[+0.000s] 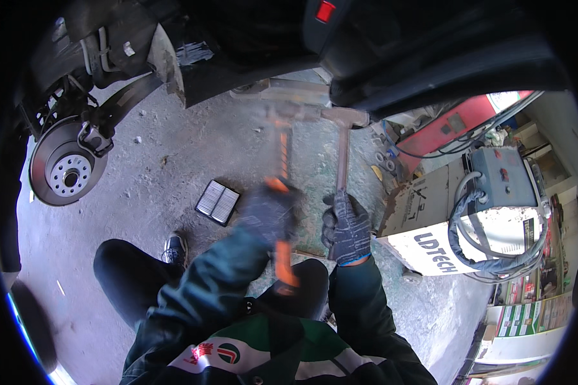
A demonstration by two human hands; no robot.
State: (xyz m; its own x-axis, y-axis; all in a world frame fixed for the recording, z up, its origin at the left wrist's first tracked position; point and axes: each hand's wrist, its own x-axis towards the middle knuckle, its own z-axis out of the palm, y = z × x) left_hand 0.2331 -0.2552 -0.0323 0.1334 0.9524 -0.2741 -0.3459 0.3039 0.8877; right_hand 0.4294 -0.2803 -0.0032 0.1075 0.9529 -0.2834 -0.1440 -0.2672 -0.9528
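In a dark grey work glove, my left hand [270, 213] is wrapped round the orange handle of a hammer [284, 256]. Motion blurs both the hand and this hammer, whose head is at the far end, close to the other hammer's head. My right hand [349, 232], gloved too, closes round the lower handle of a second hammer [343, 157]. That handle is long and greyish brown, and its metal head points away from me. Both hammers are held roughly parallel above the floor, between my knees and the car.
A pleated rectangular filter [217, 202] lies on the concrete floor [141, 173]. At the left stands a bare brake disc [68, 163] with its caliper. Dark car bodywork [443, 64] overhangs the far side. A white-and-blue wheeled machine [424, 224] with coiled cables and a red machine [449, 125] stand right.
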